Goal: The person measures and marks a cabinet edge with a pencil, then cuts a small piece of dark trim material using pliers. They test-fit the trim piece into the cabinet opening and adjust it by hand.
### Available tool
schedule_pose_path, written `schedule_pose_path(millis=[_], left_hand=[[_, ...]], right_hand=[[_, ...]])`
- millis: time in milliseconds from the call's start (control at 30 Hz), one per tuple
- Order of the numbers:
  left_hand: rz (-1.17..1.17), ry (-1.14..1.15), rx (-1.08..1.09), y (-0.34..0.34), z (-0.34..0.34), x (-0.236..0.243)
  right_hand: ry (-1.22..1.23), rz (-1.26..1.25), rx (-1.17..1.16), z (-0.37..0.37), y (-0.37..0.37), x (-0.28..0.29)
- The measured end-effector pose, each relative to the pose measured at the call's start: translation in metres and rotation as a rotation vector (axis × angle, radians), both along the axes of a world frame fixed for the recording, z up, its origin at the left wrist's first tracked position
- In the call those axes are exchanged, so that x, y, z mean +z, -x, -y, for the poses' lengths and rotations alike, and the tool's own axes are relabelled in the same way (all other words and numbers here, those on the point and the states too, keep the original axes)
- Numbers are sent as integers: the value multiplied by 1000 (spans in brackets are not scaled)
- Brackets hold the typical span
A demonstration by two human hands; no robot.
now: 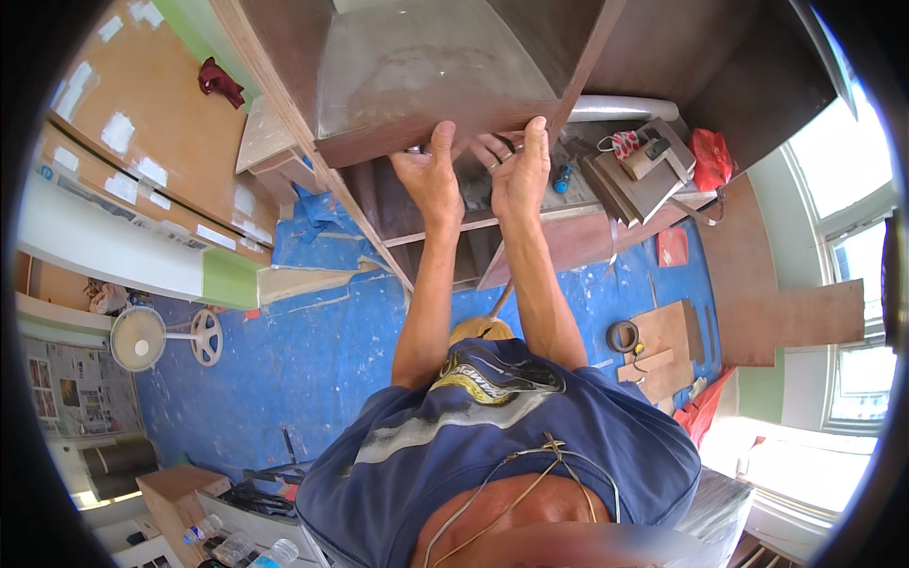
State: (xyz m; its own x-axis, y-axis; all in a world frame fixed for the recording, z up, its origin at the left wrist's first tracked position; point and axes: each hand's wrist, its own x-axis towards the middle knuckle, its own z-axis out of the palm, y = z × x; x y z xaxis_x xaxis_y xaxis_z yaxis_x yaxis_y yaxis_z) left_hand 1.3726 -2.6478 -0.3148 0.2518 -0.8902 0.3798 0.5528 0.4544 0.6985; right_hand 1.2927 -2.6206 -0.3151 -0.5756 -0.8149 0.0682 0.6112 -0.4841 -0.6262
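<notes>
Along the front edge of the cabinet's dusty shelf (426, 80), we see both arms raised and a brown wooden strip (365, 139) running across the shelf front, its right end beside the cabinet upright. Our left grip (431, 185) is curled partway closed on the strip: the thumb stands up against its face and the fingers tuck beneath, probably to steady it from front and below. Our right grip (519, 185) is half open, its thumb raised near the strip's right end and its fingers bent below; we cannot tell how firmly it holds, and the space between the hands is blurred. Keeping them apart likely spreads the support.

On the lower shelf to the right lie a blue-handled tool (562, 180), within easy reach, and a stack of boards (615, 185), with a red bag (710, 156) just beyond. Blue sheeting (256, 369) covers the floor, presumably against dust and splashes, and a dark tape roll (622, 336) rests near some loose board pieces (668, 331), perhaps left low so the shelves stay free.
</notes>
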Motion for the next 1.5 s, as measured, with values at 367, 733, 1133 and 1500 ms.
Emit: schedule_pose_path(millis=[367,733,1133,1500], left_hand=[[-69,-22,-60,2,-10,9],[-54,-19,-12,7,-3,-3],[323,77,923,9,-13,-11],[739,54,958,33,-14,-16]], right_hand=[[-170,-444,-280,-41,2,-11],[-25,-1152,-691,-7,12,21],[-79,-1131,-535,-14,13,31],[-85,-1243,-504,-18,20,34]])
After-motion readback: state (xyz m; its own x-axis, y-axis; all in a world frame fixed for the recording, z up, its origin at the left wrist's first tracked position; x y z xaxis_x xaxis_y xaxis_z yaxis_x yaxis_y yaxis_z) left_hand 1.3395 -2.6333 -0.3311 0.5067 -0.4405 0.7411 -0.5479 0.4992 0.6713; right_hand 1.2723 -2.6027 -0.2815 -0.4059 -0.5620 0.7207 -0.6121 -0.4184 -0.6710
